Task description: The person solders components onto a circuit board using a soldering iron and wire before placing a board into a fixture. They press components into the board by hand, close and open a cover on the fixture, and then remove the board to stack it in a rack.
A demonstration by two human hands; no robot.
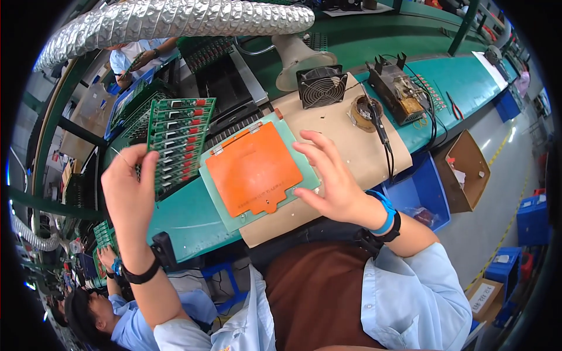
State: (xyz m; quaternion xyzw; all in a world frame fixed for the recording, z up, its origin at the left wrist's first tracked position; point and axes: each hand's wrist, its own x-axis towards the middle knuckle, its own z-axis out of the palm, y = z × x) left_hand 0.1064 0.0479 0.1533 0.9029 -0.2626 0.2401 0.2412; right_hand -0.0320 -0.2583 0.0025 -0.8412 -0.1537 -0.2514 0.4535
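My left hand (130,187) is closed, thumb and index finger at the left edge of a green circuit board panel (178,140) with rows of red and white parts. Its other fingers are hidden behind the palm. Right of the panel, a flat fixture lies on the bench, with an orange hinged lid (254,167) down on a pale green base plate (219,202). My right hand (333,181) is open, fingers spread over the fixture's right edge. Its thumb tip is by the lid's lower right corner; whether it touches, I cannot tell.
Brown paper (351,140) covers part of the green bench (468,82). Behind stand a small black fan (322,86), a tape roll (364,114), a soldering unit (398,93) and red pliers (455,106). A foil duct (175,20) hangs overhead. Blue bin (418,193) at right; co-workers at left.
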